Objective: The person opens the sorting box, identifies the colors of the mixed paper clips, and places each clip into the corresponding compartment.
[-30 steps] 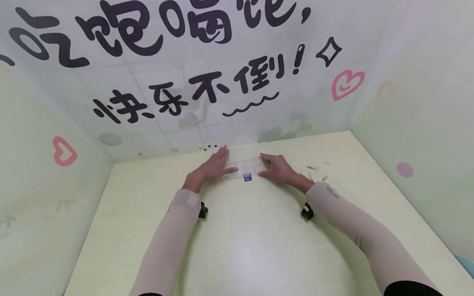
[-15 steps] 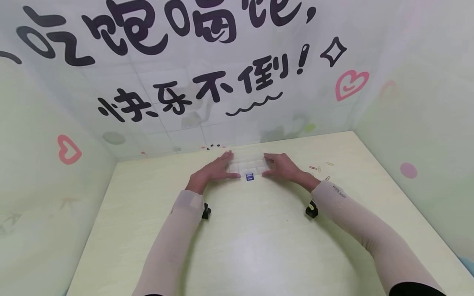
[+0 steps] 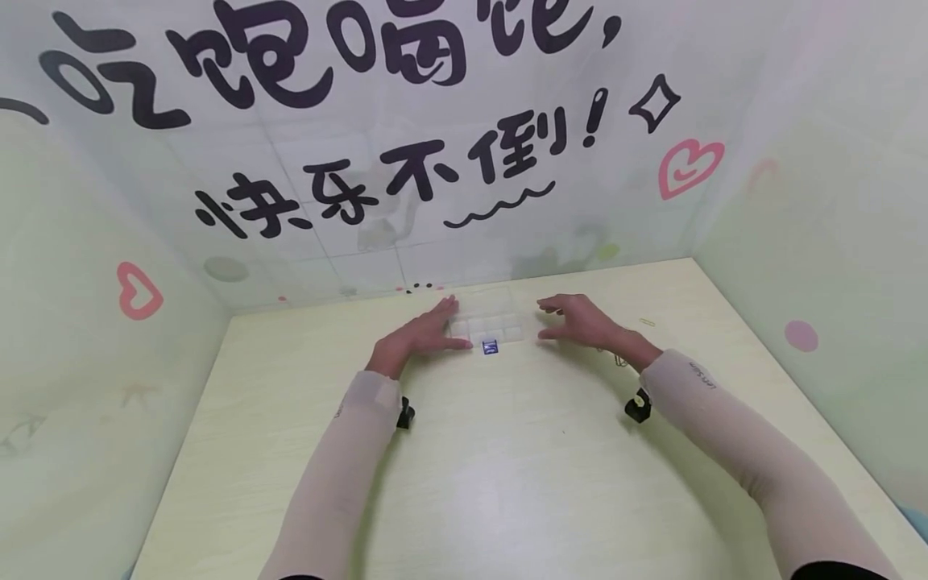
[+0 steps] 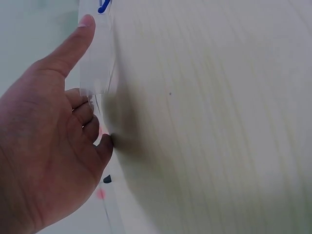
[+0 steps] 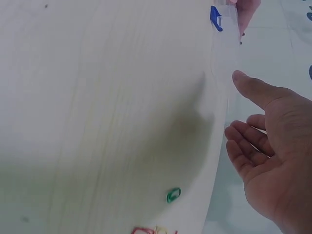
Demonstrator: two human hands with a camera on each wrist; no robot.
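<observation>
A clear plastic compartment box (image 3: 496,329) with a blue latch (image 3: 490,347) lies near the back wall in the head view, its transparent lid leaning toward the wall. My left hand (image 3: 428,329) holds the box's left end, thumb along the front and fingers toward the back. In the left wrist view, the left hand's (image 4: 58,117) thumb overlaps the box's front face (image 4: 96,63). To the right of the box, my right hand (image 3: 580,318) is apart from it, fingers loosely bent and nothing held. The right wrist view shows that hand's (image 5: 282,141) palm.
Paper clips lie on the table to the right, partly hidden by my right arm: a gold clip (image 3: 648,322), a green clip (image 5: 173,195) and red ones (image 5: 143,230). White printed walls (image 3: 377,258) enclose the pale wooden table (image 3: 507,467) at the back and sides.
My right hand has let go of the box's right end and moved right, away from it. My left hand stays at the left end. The head view has shifted slightly.
</observation>
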